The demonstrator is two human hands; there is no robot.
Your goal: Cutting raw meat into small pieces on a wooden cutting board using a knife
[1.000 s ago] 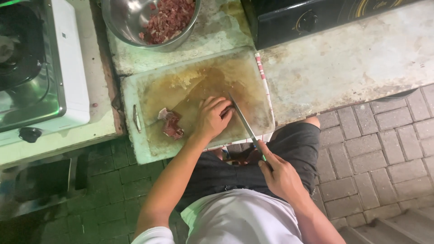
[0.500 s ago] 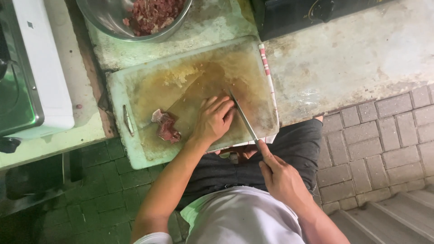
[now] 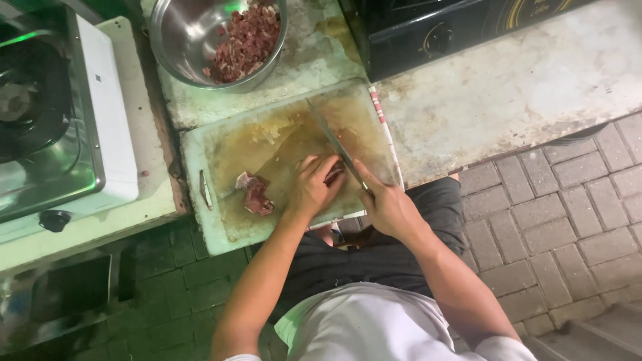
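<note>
— From the head camera, what were the hands doing?

— The right hand had its fingers closed around the handle of a knife, the blade slanting up and away across the cutting board. The left hand lay palm down on the board, fingers curled and pressing on a piece of raw meat right beside the blade; most of that piece was hidden under the hand.

— Any other meat on the board?

— Yes, a reddish chunk lay just left of the left hand, apart from the blade. The board itself was pale, stained brown, and sat on the counter in front of the person.

— And beyond the board?

— A steel bowl stood on the counter past the board's far edge, with small cut meat pieces heaped in its right half. A white gas stove was at the left, well apart from the hands, and a black appliance with a round knob sat at the far right of the board.

— What was below?

— The person's dark shorts, a light shirt, and a brick-paved floor.
</note>
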